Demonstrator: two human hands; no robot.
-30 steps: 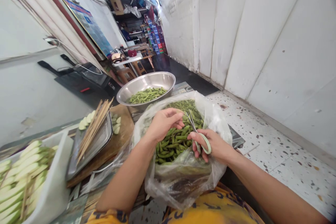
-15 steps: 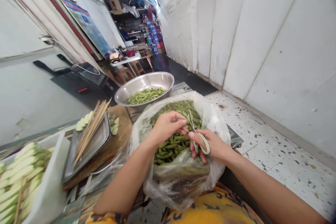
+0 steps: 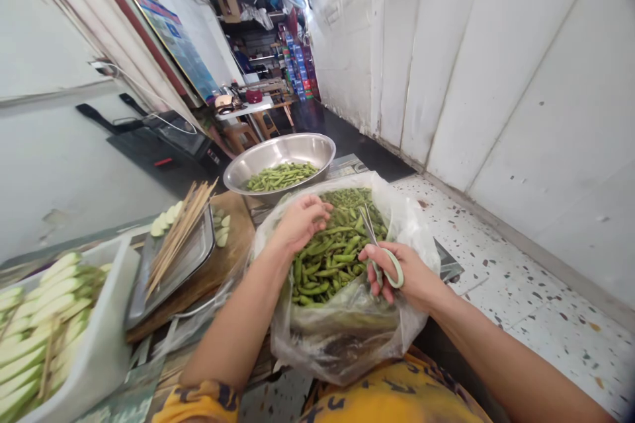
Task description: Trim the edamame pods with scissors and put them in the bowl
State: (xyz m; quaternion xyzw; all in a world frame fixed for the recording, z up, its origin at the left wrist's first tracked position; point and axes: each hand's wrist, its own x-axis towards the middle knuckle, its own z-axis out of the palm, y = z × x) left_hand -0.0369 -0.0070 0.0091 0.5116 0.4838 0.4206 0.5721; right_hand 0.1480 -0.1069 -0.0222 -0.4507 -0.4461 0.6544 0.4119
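Note:
Green soybean pods (image 3: 322, 271) fill a clear plastic bag (image 3: 342, 360) in front of me. In my right hand (image 3: 397, 271) is a pair of scissors (image 3: 391, 268) with pale green handles; the slim blades point up and away over the pods. My left hand (image 3: 303, 219) hovers above the bag's left side, its fingers curled together; whatever may be between them is hidden. Just beyond the bag stands a wide steel basin (image 3: 238, 175) holding a layer of pods (image 3: 284, 176).
To the left, wooden skewers (image 3: 181, 234) lie across a metal tray (image 3: 201, 248) on a wooden board (image 3: 237, 228). A white tub (image 3: 112, 317) holds skewered pale green slices (image 3: 49, 317). A white wall (image 3: 520, 79) runs along the right, above a speckled floor (image 3: 496, 264).
My left hand has moved left, away from the scissor blades. My right hand keeps the scissors over the bag. The view has shifted slightly.

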